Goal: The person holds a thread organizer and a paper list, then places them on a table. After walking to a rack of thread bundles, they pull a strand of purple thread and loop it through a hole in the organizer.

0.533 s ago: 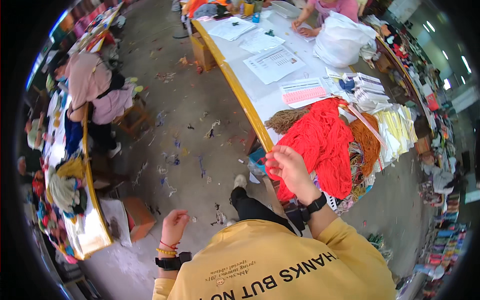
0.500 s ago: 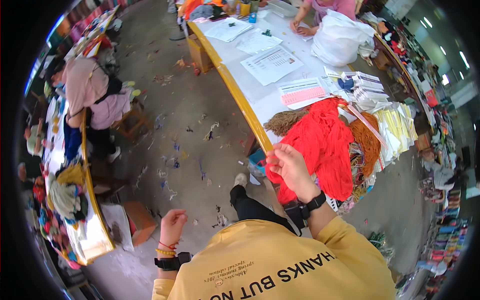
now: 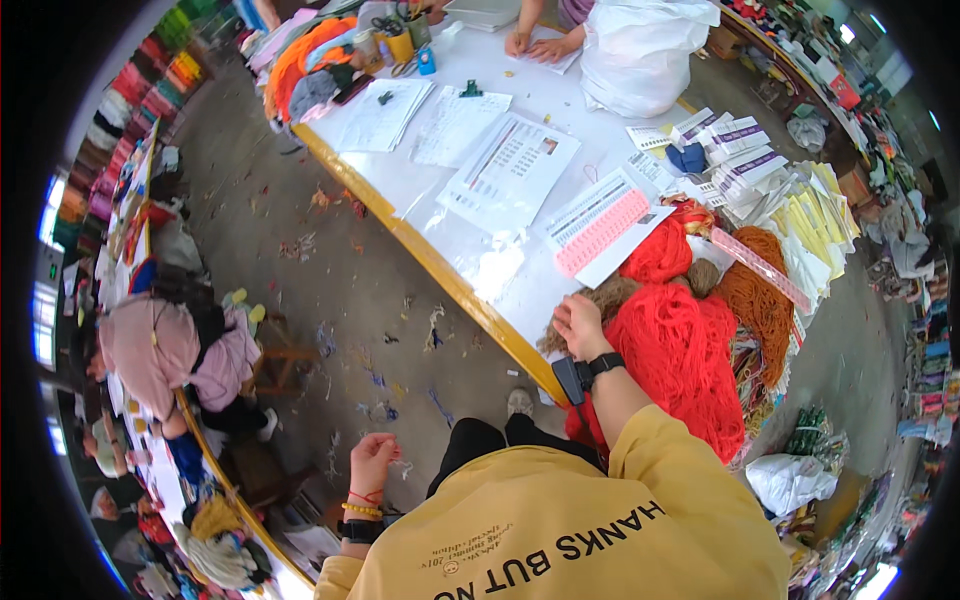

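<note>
My left hand hangs over the floor with its fingers curled together. A pale wisp lies by its fingertips; whether the fingers hold it is unclear. My right hand is at the table edge, fingers bent and drawn together, in front of the brown yarn. Anything between those fingers is too small to make out. Right beside that hand spreads a large loose heap of red yarn, partly hanging off the table. Rust-brown yarn lies to its right, with a smaller red bundle behind.
The white table has a yellow edge and holds printed sheets, a pink ruler-like strip, labelled packets and a white plastic bag. Another person's hands work at the far side. A person in pink sits at left.
My view has turned and moved closer to the table. My right hand has gone from below the table corner to beside the brown yarn. My left hand stays low and curled.
</note>
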`<state>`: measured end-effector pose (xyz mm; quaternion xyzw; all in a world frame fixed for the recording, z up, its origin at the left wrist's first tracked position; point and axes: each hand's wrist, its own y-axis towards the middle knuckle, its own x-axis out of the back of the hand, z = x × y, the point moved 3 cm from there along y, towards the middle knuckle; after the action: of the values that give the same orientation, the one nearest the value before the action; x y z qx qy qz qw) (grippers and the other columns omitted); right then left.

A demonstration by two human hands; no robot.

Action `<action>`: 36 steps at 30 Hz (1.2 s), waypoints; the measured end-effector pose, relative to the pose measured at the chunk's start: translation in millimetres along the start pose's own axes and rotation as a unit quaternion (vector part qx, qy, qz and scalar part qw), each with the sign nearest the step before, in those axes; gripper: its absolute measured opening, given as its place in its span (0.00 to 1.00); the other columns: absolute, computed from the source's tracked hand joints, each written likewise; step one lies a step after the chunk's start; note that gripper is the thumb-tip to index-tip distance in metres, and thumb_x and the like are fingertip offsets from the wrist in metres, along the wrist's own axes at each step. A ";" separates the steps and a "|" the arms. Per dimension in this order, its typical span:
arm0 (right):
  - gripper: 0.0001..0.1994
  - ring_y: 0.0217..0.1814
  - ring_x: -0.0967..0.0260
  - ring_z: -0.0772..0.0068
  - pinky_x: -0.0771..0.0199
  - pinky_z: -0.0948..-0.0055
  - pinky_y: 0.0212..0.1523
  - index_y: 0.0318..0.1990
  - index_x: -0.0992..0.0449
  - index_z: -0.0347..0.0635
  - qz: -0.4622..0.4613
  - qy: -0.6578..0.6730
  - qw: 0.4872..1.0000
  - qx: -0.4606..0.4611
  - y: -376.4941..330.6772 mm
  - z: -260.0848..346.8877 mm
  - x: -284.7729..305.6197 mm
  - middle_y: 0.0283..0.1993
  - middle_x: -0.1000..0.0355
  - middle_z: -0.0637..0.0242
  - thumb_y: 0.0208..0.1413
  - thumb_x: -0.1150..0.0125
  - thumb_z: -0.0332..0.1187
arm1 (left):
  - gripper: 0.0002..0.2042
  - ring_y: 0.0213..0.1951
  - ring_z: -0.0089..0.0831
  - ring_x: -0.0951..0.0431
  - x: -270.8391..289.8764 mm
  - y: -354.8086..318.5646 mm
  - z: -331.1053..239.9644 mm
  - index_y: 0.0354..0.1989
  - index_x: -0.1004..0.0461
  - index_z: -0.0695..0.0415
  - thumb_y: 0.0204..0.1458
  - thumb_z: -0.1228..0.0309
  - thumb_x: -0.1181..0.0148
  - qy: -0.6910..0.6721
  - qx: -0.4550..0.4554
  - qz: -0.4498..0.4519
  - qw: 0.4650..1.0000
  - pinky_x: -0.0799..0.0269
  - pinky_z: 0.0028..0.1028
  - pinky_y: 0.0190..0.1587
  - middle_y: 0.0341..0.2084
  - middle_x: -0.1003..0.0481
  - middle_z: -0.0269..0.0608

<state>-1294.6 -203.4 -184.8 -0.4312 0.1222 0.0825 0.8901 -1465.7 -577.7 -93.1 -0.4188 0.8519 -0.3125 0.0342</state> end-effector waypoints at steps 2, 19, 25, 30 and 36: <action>0.12 0.38 0.37 0.72 0.36 0.68 0.37 0.41 0.37 0.48 -0.030 0.006 1.000 0.006 15.0 -4.0 7.3 0.36 0.38 0.70 0.48 0.47 0.34 | 0.07 0.26 0.23 0.26 -14.6 33.0 -18.3 0.35 0.30 0.63 0.49 0.73 0.49 0.029 -0.002 0.069 0.997 0.31 0.19 0.30 0.23 0.27 0.37; 0.17 0.42 0.38 0.61 0.38 0.68 0.42 0.43 0.37 0.35 -0.434 -0.123 0.875 0.173 49.7 30.7 -2.8 0.42 0.38 0.54 0.44 0.45 0.28 | 0.15 0.42 0.40 0.31 -259.1 302.7 -183.6 0.39 0.31 0.59 0.44 0.66 0.47 0.392 -0.214 0.491 0.747 0.35 0.33 0.45 0.37 0.30 0.49; 0.17 0.40 0.36 0.59 0.37 0.68 0.43 0.39 0.33 0.29 -0.463 -0.318 0.806 0.187 68.7 28.6 25.0 0.37 0.33 0.51 0.42 0.44 0.31 | 0.24 0.52 0.45 0.41 -337.2 314.6 -168.7 0.52 0.40 0.54 0.42 0.67 0.47 0.480 -0.335 0.500 0.638 0.43 0.35 0.53 0.53 0.43 0.51; 0.14 0.26 0.32 0.65 0.34 0.70 0.31 0.29 0.28 0.28 -0.395 -0.224 0.868 0.202 76.5 40.0 20.1 0.24 0.29 0.58 0.40 0.41 0.34 | 0.29 0.60 0.50 0.56 -363.6 301.2 -160.2 0.59 0.48 0.51 0.44 0.68 0.53 0.599 -0.357 0.480 0.533 0.53 0.46 0.57 0.59 0.55 0.53; 0.25 0.44 0.36 0.66 0.37 0.71 0.46 0.48 0.39 0.29 -0.373 -0.095 0.902 0.198 82.9 33.5 -5.5 0.45 0.35 0.56 0.41 0.39 0.27 | 0.29 0.62 0.48 0.59 -362.0 285.4 -159.6 0.59 0.51 0.55 0.46 0.69 0.54 0.640 -0.411 0.456 0.462 0.59 0.45 0.59 0.60 0.59 0.55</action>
<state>-1315.8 -126.4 -225.1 -0.2506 -0.1186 -0.2410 0.9301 -1480.2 -101.8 -198.9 0.3812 0.7349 -0.0465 -0.5590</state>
